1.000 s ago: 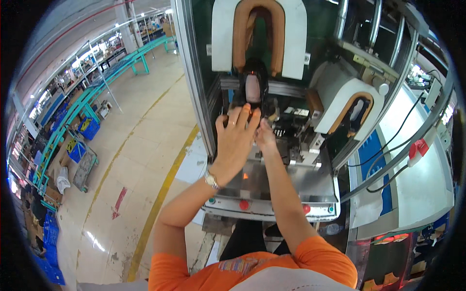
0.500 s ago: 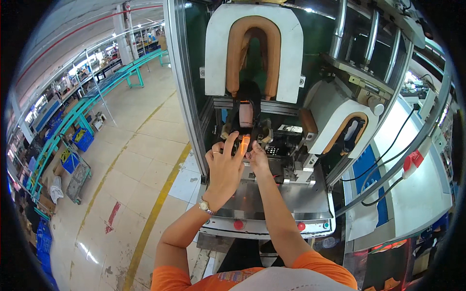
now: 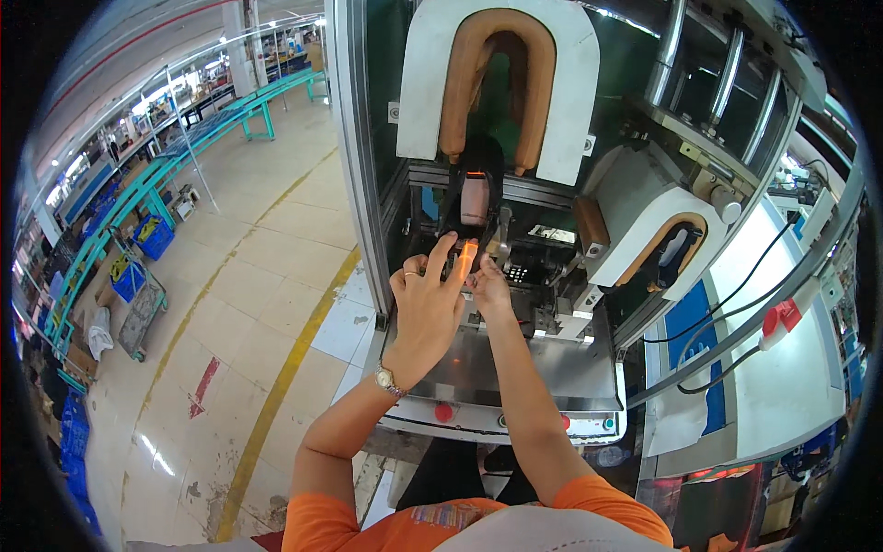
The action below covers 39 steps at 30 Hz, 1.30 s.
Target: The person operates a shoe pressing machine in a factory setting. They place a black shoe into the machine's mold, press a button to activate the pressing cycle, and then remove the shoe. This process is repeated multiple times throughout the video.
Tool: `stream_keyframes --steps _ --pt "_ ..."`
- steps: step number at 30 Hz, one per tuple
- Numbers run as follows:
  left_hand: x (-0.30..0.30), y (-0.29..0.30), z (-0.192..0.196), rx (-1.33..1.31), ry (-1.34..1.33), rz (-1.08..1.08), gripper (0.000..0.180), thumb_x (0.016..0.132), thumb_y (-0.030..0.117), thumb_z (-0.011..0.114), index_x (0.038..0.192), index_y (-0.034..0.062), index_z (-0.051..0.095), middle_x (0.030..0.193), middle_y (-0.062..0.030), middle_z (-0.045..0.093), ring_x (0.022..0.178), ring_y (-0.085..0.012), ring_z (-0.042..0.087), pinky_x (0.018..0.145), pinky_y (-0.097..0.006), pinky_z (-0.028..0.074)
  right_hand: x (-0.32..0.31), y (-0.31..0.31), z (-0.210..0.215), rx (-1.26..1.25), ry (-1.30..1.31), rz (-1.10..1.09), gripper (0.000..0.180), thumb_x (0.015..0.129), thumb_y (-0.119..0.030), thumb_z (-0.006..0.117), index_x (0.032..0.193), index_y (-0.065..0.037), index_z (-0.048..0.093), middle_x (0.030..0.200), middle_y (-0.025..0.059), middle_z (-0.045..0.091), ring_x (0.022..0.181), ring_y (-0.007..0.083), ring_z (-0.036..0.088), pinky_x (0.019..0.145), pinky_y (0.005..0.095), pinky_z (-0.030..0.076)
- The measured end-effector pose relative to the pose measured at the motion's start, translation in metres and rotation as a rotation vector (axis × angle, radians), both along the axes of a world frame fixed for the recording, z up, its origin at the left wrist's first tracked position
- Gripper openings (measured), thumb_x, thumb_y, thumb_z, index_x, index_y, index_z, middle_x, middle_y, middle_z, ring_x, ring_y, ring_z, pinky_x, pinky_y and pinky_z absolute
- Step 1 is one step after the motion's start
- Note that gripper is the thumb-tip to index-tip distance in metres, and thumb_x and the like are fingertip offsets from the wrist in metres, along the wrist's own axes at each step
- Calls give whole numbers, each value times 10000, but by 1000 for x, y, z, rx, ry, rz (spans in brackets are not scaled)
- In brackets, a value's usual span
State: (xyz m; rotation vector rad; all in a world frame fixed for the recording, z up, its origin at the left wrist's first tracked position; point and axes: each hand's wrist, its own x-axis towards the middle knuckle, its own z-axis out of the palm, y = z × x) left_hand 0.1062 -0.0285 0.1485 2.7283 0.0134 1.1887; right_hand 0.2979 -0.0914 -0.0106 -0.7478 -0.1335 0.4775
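Left hand [image 3: 428, 308]: spread, with fingers apart, reaching to the near end of the black shoe piece [image 3: 475, 201]; cannot tell whether clamped on it; orange light across one finger.
Right hand [image 3: 490, 293]: just beside the left, with fingertips bunched at the same end; cannot tell what is pinched, if anything.
Shoe piece: inside the machine, pink patch upward, far end near the legs of the horseshoe-shaped tan pad [image 3: 543, 92].
Left edge: metal upright [image 3: 361, 184], with a gap between it and the left hand.
Right edge: perforated black part [image 3: 520, 269] near the right hand; second white block [image 3: 614, 248] farther off.
Near edge: steel plate [image 3: 469, 379] beneath the forearms, red button [image 3: 443, 412] along the front rim.
Floor [image 3: 248, 276]: wide tiled stretch left of the upright, with a yellow line [image 3: 285, 386].
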Motion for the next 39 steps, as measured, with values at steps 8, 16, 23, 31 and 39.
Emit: stream_keyframes --steps 8,16,23,31,39 --pt "-1 -7 0 63 9 16 581 628 26 545 1189 140 448 1238 -59 367 954 -278 417 767 -393 318 -5 4 5 -7 35 -14 153 805 -318 587 856 -186 530 753 -67 511 756 78 478 700 277 353" --pt "-4 -13 10 -15 -16 -91 586 680 106 567 1238 81 388 1214 -93 383 991 -244 420 823 -388 310 0 3 8 35 61 141 177 832 -360 527 868 -187 526 740 -48 537 680 115 503 600 271 396" --pt "-8 -16 11 -48 -36 -128 628 693 143 585 1263 49 340 1204 -101 392 1014 -241 427 834 -395 316 17 3 -13 69 46 259 182 871 -349 460 904 -184 531 806 -33 583 719 110 525 611 257 410" --pt "7 -20 9 3 39 -49 594 675 111 590 1232 92 386 1197 -85 391 960 -298 432 794 -403 343 16 6 -13 89 48 -28 176 877 -314 464 986 -182 505 822 -17 583 718 108 534 605 249 419" --pt "1 -11 9 -11 49 12 579 663 85 581 1213 123 405 1224 -81 363 918 -318 434 756 -403 357 -19 14 12 -17 98 -21 133 844 -309 533 898 -192 499 844 -38 572 736 101 515 644 280 386"
